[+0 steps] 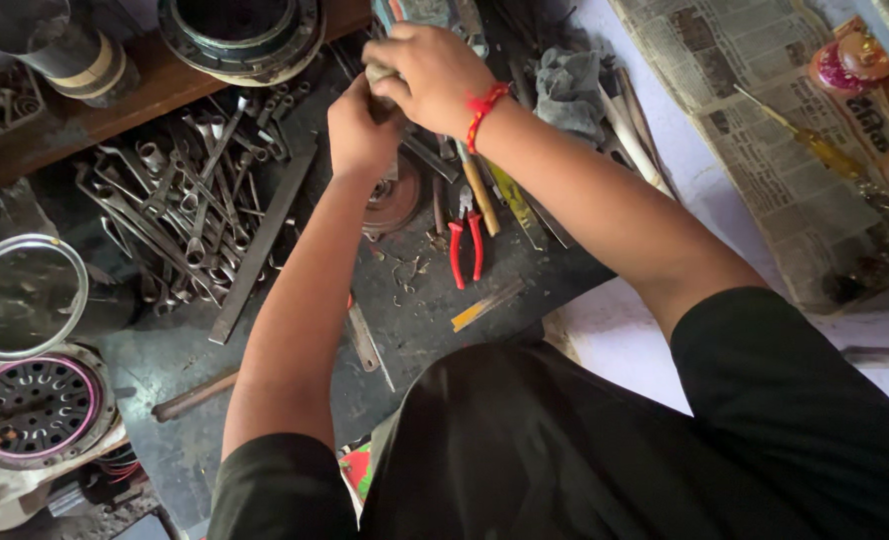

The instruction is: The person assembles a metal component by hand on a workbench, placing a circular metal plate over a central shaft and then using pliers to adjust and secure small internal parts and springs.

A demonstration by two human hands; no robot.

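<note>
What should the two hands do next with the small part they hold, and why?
Probably steady it and keep both hands closed on it. The left hand and right hand meet around a small part, mostly hidden by fingers, held above a round metal disc on the dark bench. The red pliers lie close if more grip is needed.

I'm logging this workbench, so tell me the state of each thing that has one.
Left hand: closed around something small, hidden.
Right hand: gripping the same spot.
Red-handled pliers: lying flat, handles slightly apart.
Pile of steel spanners: loose, jumbled.
Round metal lid: lying flat.
Yellow-handled screwdriver: resting on newspaper.
</note>
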